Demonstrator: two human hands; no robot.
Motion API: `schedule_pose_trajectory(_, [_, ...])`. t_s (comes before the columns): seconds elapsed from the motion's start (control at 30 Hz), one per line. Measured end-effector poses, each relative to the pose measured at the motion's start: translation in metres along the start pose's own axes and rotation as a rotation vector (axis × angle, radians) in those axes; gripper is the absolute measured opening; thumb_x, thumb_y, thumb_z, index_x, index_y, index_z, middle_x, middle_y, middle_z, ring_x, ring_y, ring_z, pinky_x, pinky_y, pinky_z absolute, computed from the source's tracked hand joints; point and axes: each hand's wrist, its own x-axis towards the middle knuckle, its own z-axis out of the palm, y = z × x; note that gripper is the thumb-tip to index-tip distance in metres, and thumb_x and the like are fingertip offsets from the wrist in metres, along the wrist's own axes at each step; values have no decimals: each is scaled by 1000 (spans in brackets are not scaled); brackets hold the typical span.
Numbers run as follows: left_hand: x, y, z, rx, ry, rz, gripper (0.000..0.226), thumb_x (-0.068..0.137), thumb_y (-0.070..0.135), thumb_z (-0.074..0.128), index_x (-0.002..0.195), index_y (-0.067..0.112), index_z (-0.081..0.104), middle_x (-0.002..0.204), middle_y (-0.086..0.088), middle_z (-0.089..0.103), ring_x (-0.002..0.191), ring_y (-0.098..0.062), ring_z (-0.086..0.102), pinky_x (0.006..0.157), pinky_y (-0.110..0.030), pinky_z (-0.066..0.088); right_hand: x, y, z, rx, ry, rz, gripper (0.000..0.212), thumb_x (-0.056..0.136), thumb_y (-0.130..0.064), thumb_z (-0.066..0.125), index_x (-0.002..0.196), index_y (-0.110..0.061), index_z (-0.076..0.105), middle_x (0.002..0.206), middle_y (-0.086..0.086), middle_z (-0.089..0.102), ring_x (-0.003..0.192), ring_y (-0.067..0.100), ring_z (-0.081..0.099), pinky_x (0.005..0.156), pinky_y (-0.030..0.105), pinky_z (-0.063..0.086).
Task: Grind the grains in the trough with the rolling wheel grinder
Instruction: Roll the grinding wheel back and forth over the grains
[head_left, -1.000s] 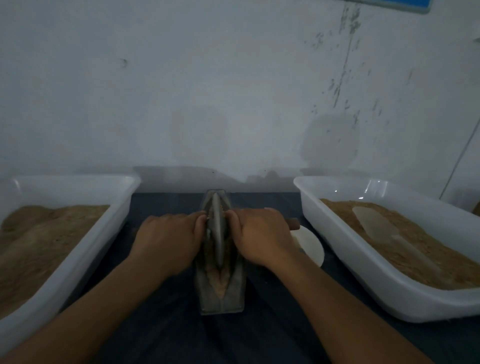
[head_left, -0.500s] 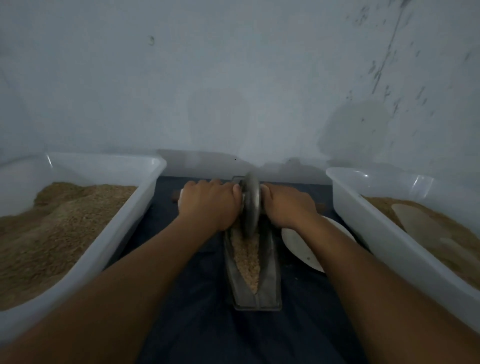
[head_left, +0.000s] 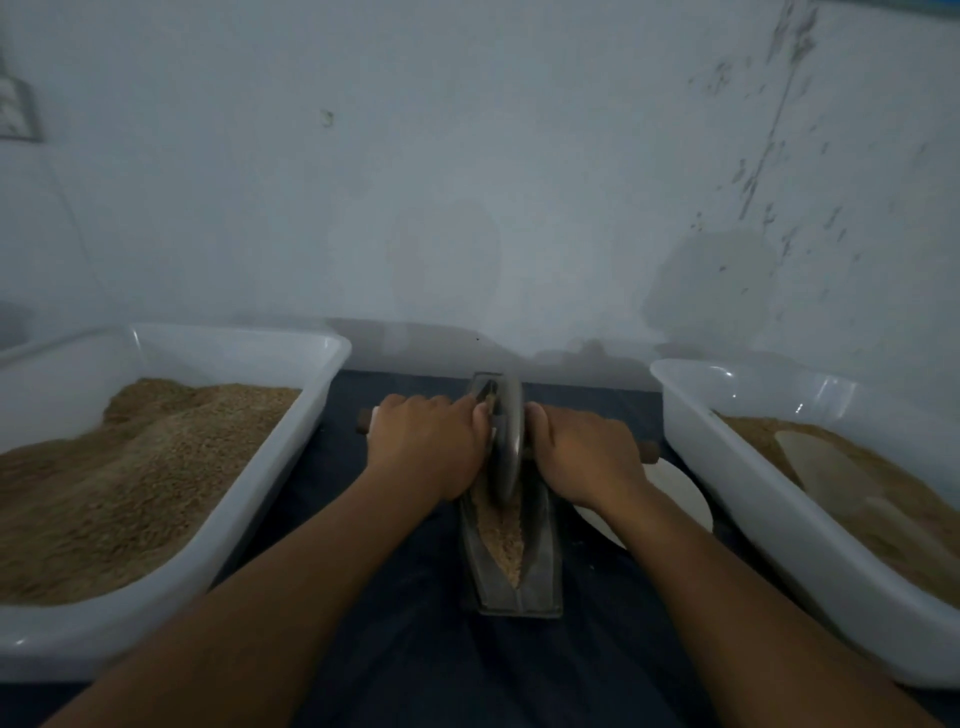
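Note:
A dark metal boat-shaped trough (head_left: 543, 566) lies lengthwise on the dark cloth in front of me. Tan grains (head_left: 506, 540) fill its near half. The metal grinding wheel (head_left: 508, 441) stands upright in the trough's far half, its wooden axle sticking out on both sides. My left hand (head_left: 426, 441) grips the left axle handle, whose end (head_left: 362, 420) shows past my knuckles. On the other side my right hand (head_left: 584, 454) grips the right handle, with its tip (head_left: 649, 451) showing.
A white tub (head_left: 291, 457) heaped with tan grain stands at the left. At the right, a second white tub (head_left: 727, 483) holds grain and a pale scoop (head_left: 826, 467). A white plate (head_left: 680, 493) lies between trough and right tub. A wall rises close behind.
The wheel rolled from the trough's middle to its far end under both hands, uncovering the grains in the near half. Between the last two frames it has stayed near the far end.

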Motion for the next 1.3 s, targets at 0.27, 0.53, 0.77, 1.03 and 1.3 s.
schedule_pose_trajectory(0.27, [-33, 0, -20, -9, 16, 63, 34, 105, 39, 22, 107, 28, 55, 93, 2, 66, 84, -22, 63, 74, -39, 48, -36, -11, -17, 42, 62, -46, 49, 105, -48, 15, 93, -32, 60, 95, -6, 69, 85, 21, 63, 78, 38, 44])
schedule_pose_trajectory(0.53, [-61, -2, -34, -81, 11, 43, 44, 104, 47, 12, 105, 33, 53, 93, 6, 65, 74, -16, 59, 65, -34, 45, -55, -17, -33, 74, 167, -119, 53, 101, -48, 19, 96, -32, 68, 89, -10, 70, 76, 11, 62, 78, 35, 49])
schedule_pose_trajectory(0.77, [-59, -7, -21, -153, 50, 32, 52, 102, 49, 9, 129, 35, 51, 107, 7, 69, 87, -17, 65, 70, -33, 43, -44, -14, -23, 61, 214, -115, 46, 103, -44, 29, 77, -29, 64, 74, -9, 65, 64, 12, 57, 70, 34, 46])
schedule_pose_trajectory(1.03, [-19, -3, -6, -34, 76, 89, 41, 103, 44, 13, 97, 31, 52, 86, 4, 67, 71, -21, 61, 69, -38, 43, -20, 2, -2, 105, 102, -44, 50, 104, -49, 16, 79, -33, 55, 80, -11, 58, 78, 14, 54, 68, 35, 32])
schedule_pose_trajectory(1.3, [11, -10, 10, -20, 27, 72, 25, 102, 37, 31, 84, 27, 46, 85, 1, 65, 74, -25, 63, 67, -39, 47, 11, 2, 4, -4, 8, -8, 42, 105, -47, 12, 83, -35, 46, 93, -2, 66, 90, 27, 61, 73, 39, 35])
